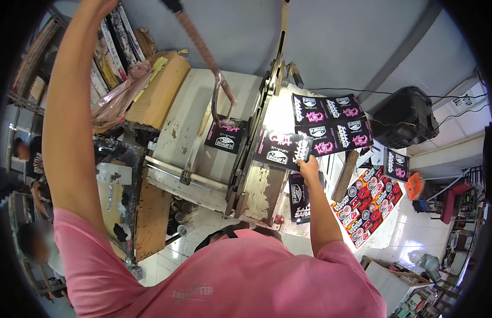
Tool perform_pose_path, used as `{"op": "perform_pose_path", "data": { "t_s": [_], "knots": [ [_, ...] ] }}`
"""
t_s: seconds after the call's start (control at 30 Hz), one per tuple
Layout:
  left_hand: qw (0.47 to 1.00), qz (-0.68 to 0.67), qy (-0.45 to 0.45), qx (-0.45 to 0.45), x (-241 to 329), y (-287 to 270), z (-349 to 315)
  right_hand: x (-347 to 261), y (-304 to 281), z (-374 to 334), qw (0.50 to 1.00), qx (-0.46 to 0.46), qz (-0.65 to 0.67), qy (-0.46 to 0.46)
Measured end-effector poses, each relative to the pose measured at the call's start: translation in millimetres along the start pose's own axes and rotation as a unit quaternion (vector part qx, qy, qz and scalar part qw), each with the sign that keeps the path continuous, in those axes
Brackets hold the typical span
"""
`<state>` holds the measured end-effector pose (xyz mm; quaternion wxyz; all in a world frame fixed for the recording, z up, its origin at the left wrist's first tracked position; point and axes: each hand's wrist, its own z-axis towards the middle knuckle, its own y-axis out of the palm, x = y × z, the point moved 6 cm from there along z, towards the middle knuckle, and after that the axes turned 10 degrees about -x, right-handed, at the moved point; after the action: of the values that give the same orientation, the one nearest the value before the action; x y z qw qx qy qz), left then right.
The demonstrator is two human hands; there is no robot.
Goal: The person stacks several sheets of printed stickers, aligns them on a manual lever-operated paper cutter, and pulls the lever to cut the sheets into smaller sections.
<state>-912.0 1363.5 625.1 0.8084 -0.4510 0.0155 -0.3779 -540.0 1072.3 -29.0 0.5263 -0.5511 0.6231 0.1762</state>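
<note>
My right hand (308, 168) pinches the near right corner of a black printed sheet (271, 151) with pink and white designs. That sheet lies on the cutter's pale bed, against the right side of the dark blade frame (247, 138). Left of the frame, on the cutter's grey table (177, 143), is another black printed piece (225, 139); whether the two are joined is hidden. A bent metal handle with a brown-wrapped shaft (195, 40) reaches down over this piece. My left arm (71, 116) stretches up past the top edge, so its hand is out of sight.
More black printed sheets (333, 123) lie right of the cutter, and others (299, 196) lie nearer me. A colourful sticker sheet (370, 204) and a black speaker (405, 117) are farther right. Brown cardboard (158, 87) leans at left. People (39, 244) are at far left.
</note>
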Motion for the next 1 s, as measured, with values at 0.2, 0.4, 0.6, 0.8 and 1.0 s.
{"op": "perform_pose_path", "data": {
  "t_s": [0.2, 0.4, 0.6, 0.8, 1.0],
  "knots": [
    [0.926, -0.346, -0.081, -0.126, -68, 174, 168, 10, -13, -1, 0.996, 0.008, -0.066, 0.054],
    [0.938, -0.321, -0.035, -0.127, -38, 219, 171, 7, -4, -2, 0.995, 0.012, -0.074, 0.059],
    [0.885, -0.423, -0.131, -0.145, -55, 260, 172, 17, -3, 1, 0.996, 0.023, -0.043, 0.070],
    [0.854, -0.475, -0.116, -0.176, -54, 251, 145, 17, 0, 6, 0.997, 0.019, -0.074, 0.027],
    [0.863, -0.493, -0.108, -0.039, -89, 216, 80, 45, -8, 29, 0.996, -0.009, -0.084, 0.018]
  ]
}}
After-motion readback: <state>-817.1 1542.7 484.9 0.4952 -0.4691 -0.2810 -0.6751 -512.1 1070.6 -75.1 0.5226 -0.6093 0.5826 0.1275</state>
